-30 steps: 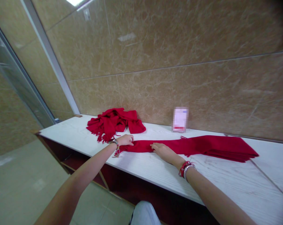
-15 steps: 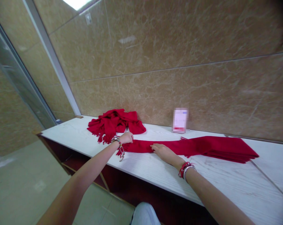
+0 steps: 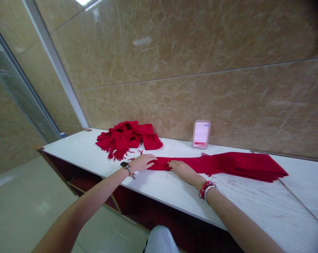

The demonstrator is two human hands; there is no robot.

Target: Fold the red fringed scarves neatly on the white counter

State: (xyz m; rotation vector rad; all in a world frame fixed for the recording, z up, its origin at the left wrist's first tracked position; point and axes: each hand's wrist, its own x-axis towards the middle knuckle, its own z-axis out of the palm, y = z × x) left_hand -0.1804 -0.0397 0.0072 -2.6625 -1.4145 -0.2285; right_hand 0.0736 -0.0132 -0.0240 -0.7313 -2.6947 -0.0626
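A red fringed scarf (image 3: 161,163) lies stretched lengthwise on the white countertop, its right part running onto a flat stack of folded red scarves (image 3: 248,165). My left hand (image 3: 143,162) rests palm down over the scarf's left end, fingers spread and open, hiding part of that end. On the scarf's front edge, further right, my right hand (image 3: 182,171) lies flat with its fingers stretched out. Behind my left hand sits a crumpled heap of red scarves (image 3: 130,137), fringes hanging toward me.
A blurred pinkish card or box (image 3: 201,134) stands against the brown marble-patterned wall (image 3: 174,102). The white countertop (image 3: 77,149) tops a cabinet with dark red open shelves (image 3: 138,202). My knee (image 3: 161,240) is below its front edge.
My left hand has gone from curled fingers at the scarf's left end to lying flat with fingers spread. My right hand has stayed in place on the scarf.
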